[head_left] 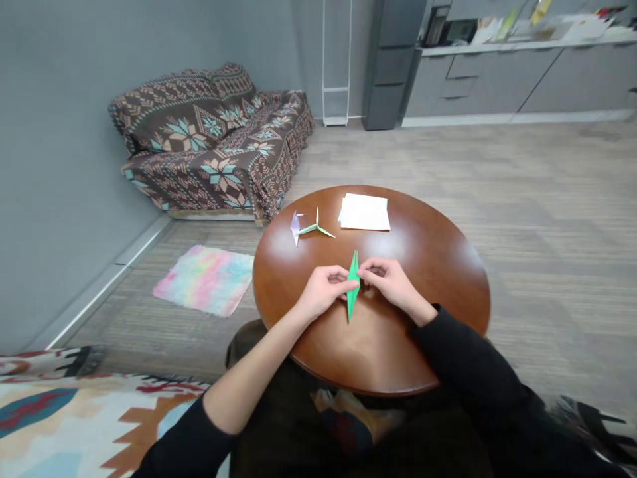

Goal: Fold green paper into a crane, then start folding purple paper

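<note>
Left fingers [345,287] pinch slim green folded-paper diamond [352,299] over glossy brown wooden bench [438,265] | right fingers [367,273] narrow at its right edge, cannot tell if gripping | step: apparently working its folds | next move: seems to call for steady left hold, light touch

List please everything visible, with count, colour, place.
Green origami: 1, green, centre, held
Table: 1, brown, centre
Paper stack: 1, white, table's far side
Purple origami: 1, purple, table's left
Pale origami: 1, light green, right of it
Sofa: 1, patterned brown, upper left
Rug: 1, pastel, near sofa
Rack: 1, white, upper centre
Tall cabinet: 1, grey, right of rack
Kitchen unit: 1, grey, far right, cluttered top
Patterned cloth: count unclear, multicoloured, lower left
Left hand, right hand: 2, black sleeves, at green origami
</note>
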`<state>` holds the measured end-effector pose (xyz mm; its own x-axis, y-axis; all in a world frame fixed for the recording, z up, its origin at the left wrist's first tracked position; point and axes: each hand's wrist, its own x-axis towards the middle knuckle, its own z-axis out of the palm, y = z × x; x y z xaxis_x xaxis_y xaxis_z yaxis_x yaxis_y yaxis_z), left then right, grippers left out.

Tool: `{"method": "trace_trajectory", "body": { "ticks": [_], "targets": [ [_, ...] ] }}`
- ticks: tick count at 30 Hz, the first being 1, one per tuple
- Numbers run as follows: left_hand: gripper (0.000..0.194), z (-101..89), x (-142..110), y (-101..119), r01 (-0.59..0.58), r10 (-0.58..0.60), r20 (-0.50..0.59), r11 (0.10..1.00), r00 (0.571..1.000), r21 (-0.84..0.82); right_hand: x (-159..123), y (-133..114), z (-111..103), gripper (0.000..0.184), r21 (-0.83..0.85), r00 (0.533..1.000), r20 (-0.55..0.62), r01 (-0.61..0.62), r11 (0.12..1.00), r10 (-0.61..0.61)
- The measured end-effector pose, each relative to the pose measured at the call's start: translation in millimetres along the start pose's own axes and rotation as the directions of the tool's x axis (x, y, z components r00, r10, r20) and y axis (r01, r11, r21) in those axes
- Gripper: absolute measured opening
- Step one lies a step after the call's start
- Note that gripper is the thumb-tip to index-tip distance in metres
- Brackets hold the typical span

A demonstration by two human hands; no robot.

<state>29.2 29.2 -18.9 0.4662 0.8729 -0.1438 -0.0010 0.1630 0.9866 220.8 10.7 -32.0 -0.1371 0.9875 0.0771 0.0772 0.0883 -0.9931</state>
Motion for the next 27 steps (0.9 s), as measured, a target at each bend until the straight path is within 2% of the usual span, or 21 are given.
{"method": "trace_trajectory", "body": {
  "ticks": [10,18,23,27],
  "targets": [
    [0.036,7.2,0.0,-1.9,-0.048,0.049,-0.05,0.998,0.998,0.033,-0.5,1.1,-0.4,0.029,0.052,0.999,0.022,-0.041,0.998,0.04],
    [0.032,10.1,0.6,-1.6,-0.082,0.084,-0.024,0.994,0.996,0.07,4.4,1.0,-2.0,0.036,0.144,0.991,-0.126,-0.035,0.989,0.054],
    [0.028,14.7,5.9,-4.0,-0.128,0.131,-0.063,0.99,0.989,0.058,2.2,-3.0,2.5,0.039,0.197,0.994,-0.093,-0.038,0.98,0.057],
    [0.029,14.6,8.4,-6.7,-0.119,0.121,-0.066,0.992,0.99,0.033,0.0,-2.2,4.5,0.038,0.222,0.995,-0.07,-0.056,0.973,0.073]
  ]
}}
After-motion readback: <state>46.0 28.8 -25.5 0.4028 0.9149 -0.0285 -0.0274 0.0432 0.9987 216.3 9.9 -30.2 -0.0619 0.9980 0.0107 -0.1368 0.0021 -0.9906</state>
